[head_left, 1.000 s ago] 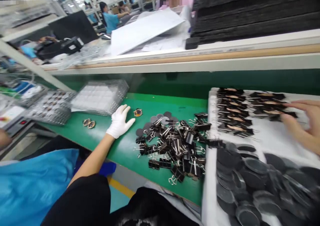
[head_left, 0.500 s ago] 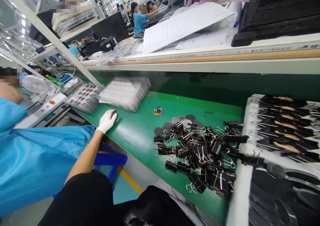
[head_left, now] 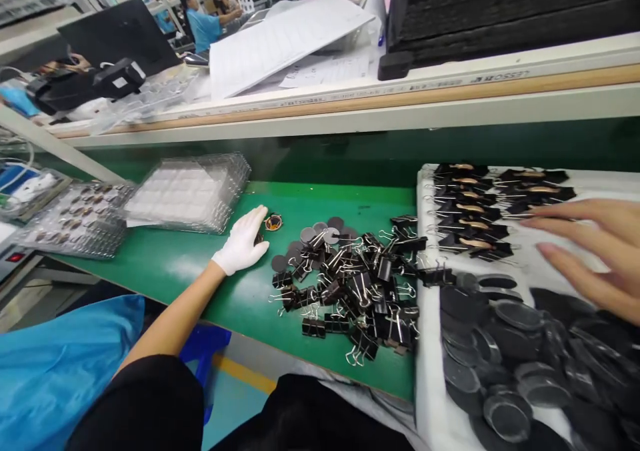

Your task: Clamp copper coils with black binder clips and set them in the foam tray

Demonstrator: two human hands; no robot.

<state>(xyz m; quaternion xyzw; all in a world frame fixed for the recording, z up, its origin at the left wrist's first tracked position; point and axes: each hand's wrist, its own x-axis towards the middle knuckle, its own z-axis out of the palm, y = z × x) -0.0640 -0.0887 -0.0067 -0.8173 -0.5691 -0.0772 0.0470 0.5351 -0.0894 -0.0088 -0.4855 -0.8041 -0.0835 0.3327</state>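
Observation:
My left hand, in a white glove, is low over the green bench top, its fingers together and curved. A small dark part shows between its thumb and fingers, mostly hidden. Just beyond the fingertips lies a small round part with a copper-coloured rim. My right hand is bare and slightly blurred, with its fingers spread above the white tray. Its fingertips are near the clamped parts, which are held by black binder clips in rows. Nothing shows in its fingers.
A heap of black binder clips and several grey discs lie mid-bench. Black round pieces fill the tray's near part. Clear plastic trays stand left. A shelf edge runs above the bench. A co-worker's blue garment is at left.
The view has swung right. My left hand has moved right along the bench to the round part. My right hand has come into view over the white tray.

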